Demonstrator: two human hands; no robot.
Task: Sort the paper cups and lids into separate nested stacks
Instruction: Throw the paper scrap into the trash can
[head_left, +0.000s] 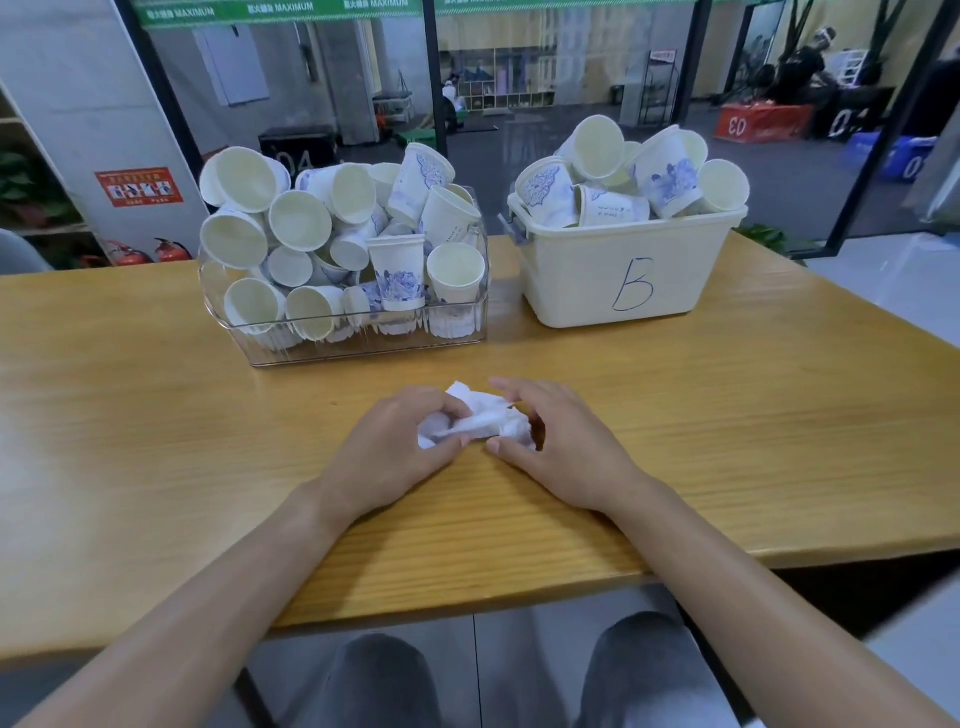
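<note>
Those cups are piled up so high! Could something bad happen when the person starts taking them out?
Maybe. The paper cups heap above the rim of the clear bin, so pulling one could make others tumble onto the wooden table. The cups in the cream bin marked B are heaped the same way. Also, the left hand and right hand both hold a crumpled white tissue, so neither is free to catch a falling cup.

A wooden table (727, 441) stands before a glass wall, with two red fire extinguishers (150, 252), seemingly, at far left.
</note>
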